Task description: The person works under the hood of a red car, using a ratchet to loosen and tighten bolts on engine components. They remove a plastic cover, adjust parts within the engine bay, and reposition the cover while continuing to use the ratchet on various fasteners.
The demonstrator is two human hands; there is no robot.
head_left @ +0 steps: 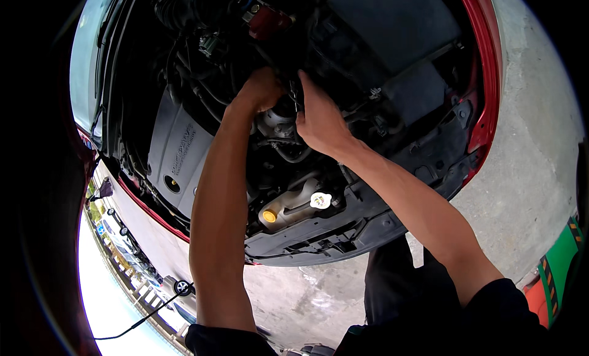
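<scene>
Both my arms reach into a car's engine bay. My left hand [264, 91] is closed, its fingers curled down among dark hoses, and what they grip is hidden. Close beside it on the right, my right hand [320, 120] is closed around a slim metal tool [294, 93], whose kind I cannot make out. Just below the hands is a silvery metal engine part [277, 122] with a black hose [291, 155] curving under it.
A grey plastic engine cover [178, 150] lies left. Nearer me sits a pale reservoir [291, 210] with a yellow cap [269, 215], beside a white-topped cap [320, 200]. Black boxes [399, 25] fill the far right. The red body edge [491, 111] borders the bay; a prop rod [144, 319] stands lower left.
</scene>
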